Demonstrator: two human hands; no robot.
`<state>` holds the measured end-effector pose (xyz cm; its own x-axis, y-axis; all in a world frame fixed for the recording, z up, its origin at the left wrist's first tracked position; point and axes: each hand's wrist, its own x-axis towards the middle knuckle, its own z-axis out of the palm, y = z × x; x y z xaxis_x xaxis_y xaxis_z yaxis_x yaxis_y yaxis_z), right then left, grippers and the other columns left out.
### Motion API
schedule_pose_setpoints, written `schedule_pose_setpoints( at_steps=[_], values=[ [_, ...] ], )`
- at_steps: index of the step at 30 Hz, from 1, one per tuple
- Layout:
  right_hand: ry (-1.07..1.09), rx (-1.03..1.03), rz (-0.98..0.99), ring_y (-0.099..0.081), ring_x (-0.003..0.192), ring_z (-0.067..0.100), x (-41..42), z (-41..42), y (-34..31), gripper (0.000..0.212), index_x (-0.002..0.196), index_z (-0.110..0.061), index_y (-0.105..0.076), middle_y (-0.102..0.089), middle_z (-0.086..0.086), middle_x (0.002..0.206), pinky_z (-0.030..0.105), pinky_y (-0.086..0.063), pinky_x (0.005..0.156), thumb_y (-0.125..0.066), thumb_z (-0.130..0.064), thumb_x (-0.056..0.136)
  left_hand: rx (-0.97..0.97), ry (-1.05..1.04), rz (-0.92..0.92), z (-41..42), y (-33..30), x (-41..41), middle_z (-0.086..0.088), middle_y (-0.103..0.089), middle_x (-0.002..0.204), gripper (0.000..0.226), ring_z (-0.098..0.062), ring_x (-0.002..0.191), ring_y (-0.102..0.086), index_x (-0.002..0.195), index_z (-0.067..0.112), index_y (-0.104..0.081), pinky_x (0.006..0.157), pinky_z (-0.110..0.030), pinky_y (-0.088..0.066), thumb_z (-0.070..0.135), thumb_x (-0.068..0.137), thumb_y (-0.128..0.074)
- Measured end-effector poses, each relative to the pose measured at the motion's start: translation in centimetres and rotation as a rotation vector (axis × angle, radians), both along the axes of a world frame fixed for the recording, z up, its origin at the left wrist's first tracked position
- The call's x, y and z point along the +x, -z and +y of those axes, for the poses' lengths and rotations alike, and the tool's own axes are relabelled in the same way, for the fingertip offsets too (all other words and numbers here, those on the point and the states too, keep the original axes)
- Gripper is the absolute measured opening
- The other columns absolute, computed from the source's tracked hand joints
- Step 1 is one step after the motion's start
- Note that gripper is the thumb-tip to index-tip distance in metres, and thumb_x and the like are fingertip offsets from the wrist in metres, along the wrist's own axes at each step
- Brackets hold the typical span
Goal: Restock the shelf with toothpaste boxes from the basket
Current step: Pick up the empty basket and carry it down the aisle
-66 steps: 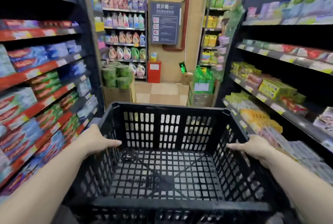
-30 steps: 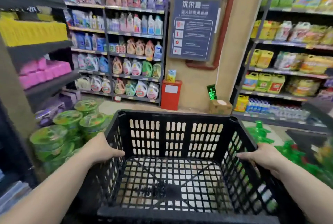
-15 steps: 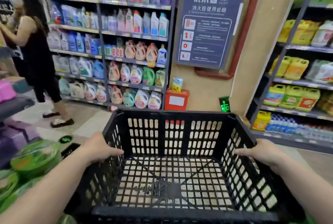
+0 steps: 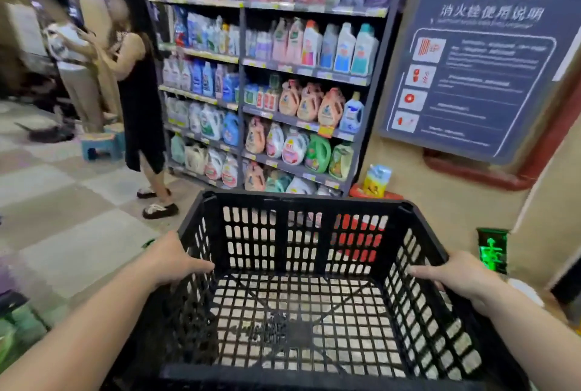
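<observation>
View swung left; hands (image 4: 171, 260) (image 4: 459, 274) grip basket (image 4: 301, 205).

Left hand (image 4: 171, 260) and right hand (image 4: 459, 274) grip the side rims of a black basket (image 4: 301, 202), facing a detergent shelf (image 4: 283, 82).

Left arm: bare forearm reaches forward from the lower left of the view.
Left hand (image 4: 171, 260): curled over the left rim of the basket (image 4: 301, 202), thumb lying inside the wall.
Right arm: bare forearm reaches forward from the lower right.
Right hand (image 4: 460, 274): grips the right rim, thumb pointing inward along its inner side.
</observation>
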<state>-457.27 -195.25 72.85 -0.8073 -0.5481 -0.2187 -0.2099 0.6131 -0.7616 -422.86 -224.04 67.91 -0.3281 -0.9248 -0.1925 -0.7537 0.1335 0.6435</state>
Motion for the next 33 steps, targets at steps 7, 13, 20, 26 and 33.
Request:
schedule_pose_setpoints(
  at_steps=[7,13,20,26,33],
  values=[
    [-0.263,0.018,0.068,-0.058,0.060,0.025,-10.6,-16.0,-1.0,0.038,0.080,-0.003,-0.068,-0.064,0.011,0.064,0.027,-0.046,0.055,-0.088,-0.030,0.062,0.031,-0.223,-0.012,-6.1,-0.6,-4.5,-0.012,-0.068,0.068,0.067,-0.028,0.063,-0.066,0.095,0.011,-0.050,0.068,-0.039,-0.055,0.043,0.050,-0.088],
    [-0.460,0.030,0.140,-0.063,0.070,0.027,-14.4,-31.9,0.8,0.044,0.083,-0.009,-0.066,-0.068,0.013,0.074,0.031,-0.045,0.063,-0.089,-0.037,0.059,0.041,-0.396,0.001,-13.5,0.5,-5.3,-0.008,-0.062,0.048,0.043,-0.025,0.050,-0.061,0.081,0.007,-0.052,0.058,-0.031,-0.050,0.028,0.064,-0.085],
    [-0.668,0.045,0.179,-0.059,0.062,0.025,-14.3,-49.8,2.5,0.044,0.081,-0.006,-0.066,-0.064,0.010,0.065,0.028,-0.042,0.059,-0.086,-0.041,0.062,0.008,-0.585,-0.020,-21.6,1.4,-3.4,-0.006,-0.069,0.087,0.056,-0.022,0.076,-0.063,0.096,0.014,-0.059,0.067,-0.029,-0.047,0.037,0.054,-0.089],
    [-0.891,0.013,0.180,-0.062,0.064,0.025,-11.9,-62.6,4.0,0.050,0.083,-0.009,-0.067,-0.070,0.011,0.072,0.031,-0.047,0.063,-0.087,-0.045,0.057,0.015,-0.850,-0.060,-24.7,2.3,-1.4,-0.015,-0.062,0.114,0.104,-0.032,0.095,-0.062,0.126,0.007,-0.042,0.081,-0.039,-0.053,0.053,0.045,-0.087],
    [-1.194,-0.026,0.086,-0.048,0.050,0.016,-8.2,-75.1,4.7,0.028,0.070,-0.008,-0.060,-0.054,0.001,0.051,0.012,-0.036,0.035,-0.084,-0.022,0.070,0.043,-1.101,-0.095,-26.3,3.1,-2.3,-0.011,-0.067,0.089,0.098,-0.030,0.073,-0.066,0.107,0.011,-0.052,0.066,-0.033,-0.053,0.062,0.031,-0.084]
  ],
)
